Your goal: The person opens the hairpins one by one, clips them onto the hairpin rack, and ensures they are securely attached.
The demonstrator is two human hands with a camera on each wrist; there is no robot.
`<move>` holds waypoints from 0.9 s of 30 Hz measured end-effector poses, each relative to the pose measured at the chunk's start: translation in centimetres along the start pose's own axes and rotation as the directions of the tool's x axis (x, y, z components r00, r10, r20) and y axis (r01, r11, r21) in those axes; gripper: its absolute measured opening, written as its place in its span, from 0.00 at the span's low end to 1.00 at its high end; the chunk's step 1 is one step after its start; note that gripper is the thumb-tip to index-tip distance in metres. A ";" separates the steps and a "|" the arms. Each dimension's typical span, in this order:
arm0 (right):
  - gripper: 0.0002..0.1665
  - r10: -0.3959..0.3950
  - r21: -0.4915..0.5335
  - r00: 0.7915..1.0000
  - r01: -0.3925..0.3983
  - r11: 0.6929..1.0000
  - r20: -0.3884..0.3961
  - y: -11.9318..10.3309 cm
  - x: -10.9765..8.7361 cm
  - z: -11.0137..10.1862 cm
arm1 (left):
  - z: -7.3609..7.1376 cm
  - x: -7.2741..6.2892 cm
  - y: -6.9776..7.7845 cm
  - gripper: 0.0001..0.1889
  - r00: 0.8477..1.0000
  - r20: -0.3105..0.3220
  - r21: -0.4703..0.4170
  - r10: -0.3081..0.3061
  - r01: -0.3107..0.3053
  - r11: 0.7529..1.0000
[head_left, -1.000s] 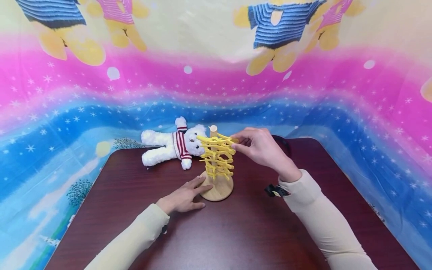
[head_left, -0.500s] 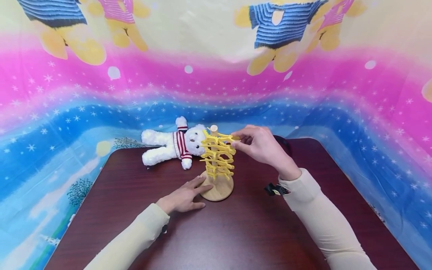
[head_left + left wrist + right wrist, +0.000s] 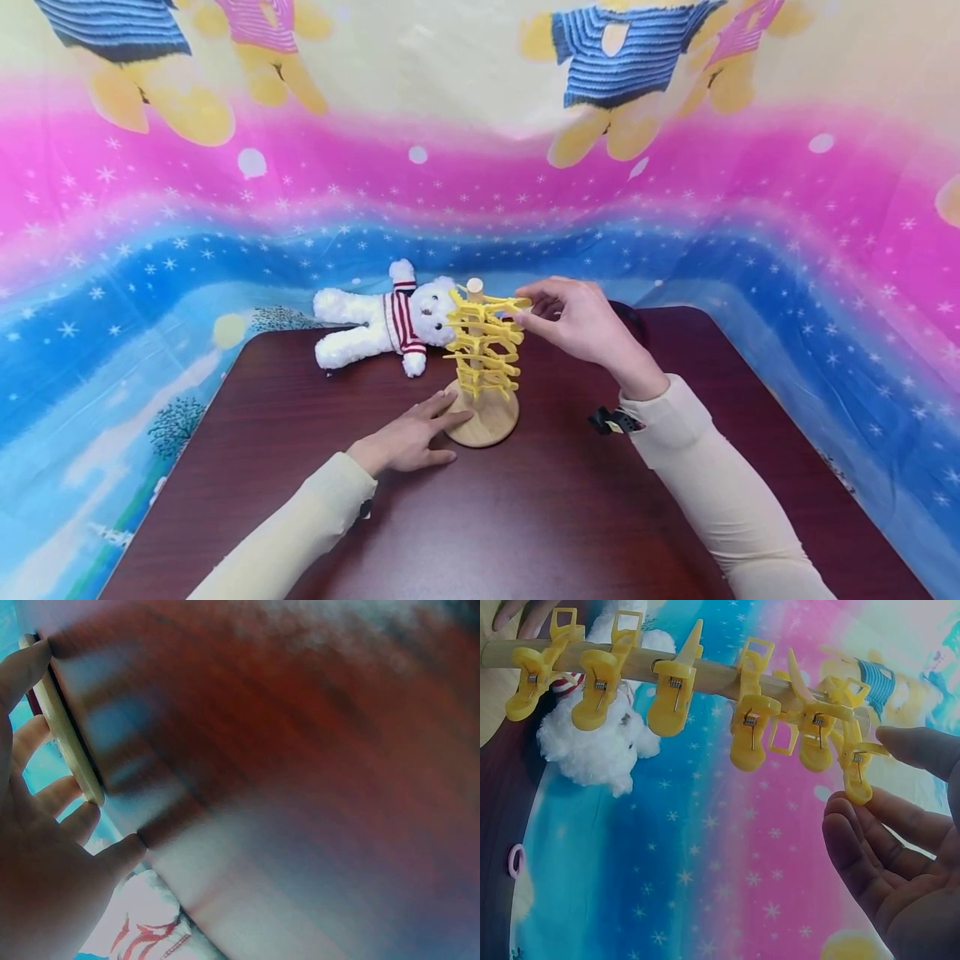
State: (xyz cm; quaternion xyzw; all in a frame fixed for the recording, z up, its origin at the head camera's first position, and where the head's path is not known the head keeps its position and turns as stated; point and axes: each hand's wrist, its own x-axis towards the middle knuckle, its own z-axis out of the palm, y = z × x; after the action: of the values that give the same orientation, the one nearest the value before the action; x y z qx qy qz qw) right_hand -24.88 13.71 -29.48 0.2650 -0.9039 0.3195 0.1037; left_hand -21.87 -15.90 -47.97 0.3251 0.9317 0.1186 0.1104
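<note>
A wooden post [image 3: 475, 292] stands upright on a round wooden base [image 3: 491, 429]. Several yellow spring clips [image 3: 671, 697] grip the post along its length. At the top, my right hand [image 3: 581, 321] holds the handles of the uppermost yellow spring clip [image 3: 857, 769] between thumb and fingers. The right wrist view shows its two handles spread apart, the thumb on one and a fingertip on the other. My left hand [image 3: 405, 437] lies with fingers extended on the left edge of the base; the left wrist view shows fingers along its rim.
Left of the post, a white teddy bear [image 3: 375, 321] in a red-striped sweater lies at the back of the dark table [image 3: 480, 525]. A dark object [image 3: 630, 321] is partly hidden behind my right hand. A small pink ring [image 3: 516, 861] shows near the table edge.
The uppermost clip, tilted and reaching left past the post a second ago, now sits level on the post's top. My right fingers have spread slightly. The left hand stays put.
</note>
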 end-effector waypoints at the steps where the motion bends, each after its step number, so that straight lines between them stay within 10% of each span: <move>1: 0.22 0.002 0.004 1.000 -0.002 1.000 0.002 0.0 0.0 0.0 | 0.0 0.0 0.0 0.36 1.000 0.002 0.001 0.001 -0.001 1.000; 27: 0.31 0.003 -0.054 0.996 0.002 0.999 0.091 3.7 -1.7 -1.5 | -0.6 -0.7 0.3 0.36 1.000 -0.022 0.021 -0.018 0.019 1.000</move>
State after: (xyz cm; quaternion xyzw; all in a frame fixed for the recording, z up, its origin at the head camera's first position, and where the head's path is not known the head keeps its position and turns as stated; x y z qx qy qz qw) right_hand -25.49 17.81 -30.84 0.2761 -0.9160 0.2825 0.0696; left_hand -21.33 -16.19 -47.24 0.3162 0.9370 0.1114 0.0978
